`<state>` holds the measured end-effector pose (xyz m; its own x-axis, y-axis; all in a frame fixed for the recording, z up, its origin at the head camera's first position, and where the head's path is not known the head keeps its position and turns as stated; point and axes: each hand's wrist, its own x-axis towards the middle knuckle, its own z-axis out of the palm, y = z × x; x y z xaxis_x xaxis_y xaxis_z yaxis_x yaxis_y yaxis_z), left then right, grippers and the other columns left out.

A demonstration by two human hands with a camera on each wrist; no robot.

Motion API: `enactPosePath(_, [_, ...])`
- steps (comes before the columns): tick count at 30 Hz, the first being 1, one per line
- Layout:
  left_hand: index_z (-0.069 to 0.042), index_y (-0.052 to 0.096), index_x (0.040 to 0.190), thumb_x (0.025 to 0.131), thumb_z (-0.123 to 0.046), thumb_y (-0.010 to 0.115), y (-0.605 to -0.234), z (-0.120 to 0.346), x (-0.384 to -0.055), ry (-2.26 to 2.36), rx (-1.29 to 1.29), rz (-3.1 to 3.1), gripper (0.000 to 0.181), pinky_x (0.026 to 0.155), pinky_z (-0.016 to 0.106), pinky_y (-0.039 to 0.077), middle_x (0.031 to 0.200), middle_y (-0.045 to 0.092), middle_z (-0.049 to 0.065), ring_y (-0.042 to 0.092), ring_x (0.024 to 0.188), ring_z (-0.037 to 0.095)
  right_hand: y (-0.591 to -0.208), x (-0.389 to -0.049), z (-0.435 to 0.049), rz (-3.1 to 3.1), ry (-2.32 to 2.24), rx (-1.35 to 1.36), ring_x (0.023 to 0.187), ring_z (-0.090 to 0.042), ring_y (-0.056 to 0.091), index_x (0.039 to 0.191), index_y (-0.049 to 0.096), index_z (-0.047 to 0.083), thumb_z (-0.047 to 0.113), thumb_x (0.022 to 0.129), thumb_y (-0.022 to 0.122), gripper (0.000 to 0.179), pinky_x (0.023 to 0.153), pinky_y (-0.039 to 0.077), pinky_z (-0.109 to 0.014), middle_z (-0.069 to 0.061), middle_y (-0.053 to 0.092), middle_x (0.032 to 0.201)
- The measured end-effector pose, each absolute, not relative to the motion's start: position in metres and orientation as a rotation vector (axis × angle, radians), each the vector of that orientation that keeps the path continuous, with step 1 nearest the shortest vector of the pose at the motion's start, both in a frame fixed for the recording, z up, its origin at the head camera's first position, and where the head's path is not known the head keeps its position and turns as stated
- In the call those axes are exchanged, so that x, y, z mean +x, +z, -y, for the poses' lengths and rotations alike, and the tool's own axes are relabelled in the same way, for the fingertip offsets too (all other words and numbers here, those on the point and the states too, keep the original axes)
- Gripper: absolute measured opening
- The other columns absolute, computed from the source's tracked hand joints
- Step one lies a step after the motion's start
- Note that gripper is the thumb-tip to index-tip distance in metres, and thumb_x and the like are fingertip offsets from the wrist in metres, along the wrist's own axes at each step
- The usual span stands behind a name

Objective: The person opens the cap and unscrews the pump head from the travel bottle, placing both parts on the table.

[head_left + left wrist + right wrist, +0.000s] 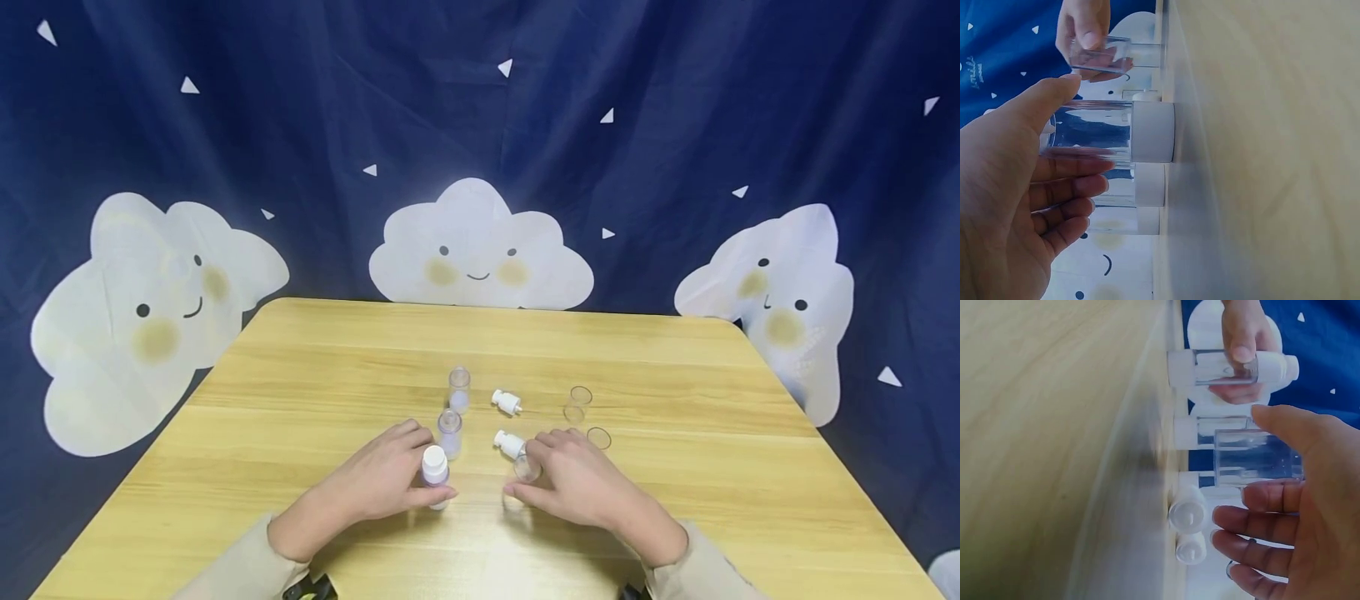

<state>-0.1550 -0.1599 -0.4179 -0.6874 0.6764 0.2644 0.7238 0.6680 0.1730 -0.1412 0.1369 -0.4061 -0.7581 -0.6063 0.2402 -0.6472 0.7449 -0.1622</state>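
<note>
My left hand [382, 475] grips a small clear bottle [1100, 131] with a white base, thumb on one side and fingers on the other. It stands upright on the table, a white pump head [434, 459] fitted on top. Between the thumb and forefinger of my right hand [581, 483] is a clear cap [1257, 458], held above the tabletop. Just beyond the left hand stand two more clear bottles [450, 429] without pumps. A loose white pump head [509, 443] lies right by the right hand's fingers, and a second one [507, 402] lies farther back.
Clear caps stand on the wooden table [337, 358] to the right, one toward the back [577, 405] and one just behind the right hand [599, 438]. A dark blue curtain [322, 100] with smiling clouds hangs behind the table's far edge.
</note>
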Motion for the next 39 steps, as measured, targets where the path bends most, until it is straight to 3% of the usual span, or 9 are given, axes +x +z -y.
enactPosePath(6, [-0.015,0.068,0.093,0.088,-0.066,0.055,-0.419,0.16,-0.156,-0.406,-1.145,2.699,0.054,0.091,0.033,0.048,0.101,0.064,-0.002,0.054,0.097,0.012,-0.409,-0.14,-0.142,2.796,0.33,1.004,0.07,-0.005,0.046,0.078,0.051,0.024,0.063,0.089,0.057,0.041,0.074,0.047,-0.034,0.017,0.043,0.072])
enactPosePath(14, [-0.014,0.069,0.091,0.088,-0.064,0.059,-0.421,0.159,-0.158,-0.38,-1.152,2.693,0.051,0.091,0.034,0.049,0.101,0.065,0.001,0.054,0.097,0.014,-0.408,-0.131,-0.155,2.8,0.383,0.976,0.063,-0.002,0.04,0.082,0.055,0.023,0.06,0.089,0.06,0.039,0.055,0.036,-0.021,0.017,0.04,0.071])
enactPosePath(28, [-0.012,0.069,0.092,0.089,-0.065,0.055,-0.419,0.16,-0.156,-0.365,-1.143,2.716,0.054,0.095,0.035,0.047,0.104,0.065,0.004,0.055,0.1,0.016,-0.41,-0.119,-0.183,2.828,0.342,0.861,0.054,0.003,0.036,0.074,0.047,0.028,0.06,0.087,0.063,0.038,0.053,0.037,-0.023,0.023,0.04,0.065])
enactPosePath(39, [-0.012,0.069,0.092,0.09,-0.065,0.054,-0.419,0.16,-0.156,-0.367,-1.145,2.717,0.055,0.094,0.035,0.048,0.103,0.065,0.003,0.055,0.098,0.016,-0.413,-0.12,-0.207,2.857,0.231,0.748,0.054,0.002,0.04,0.077,0.05,0.028,0.056,0.084,0.069,0.035,0.049,0.035,-0.024,0.022,0.045,0.067])
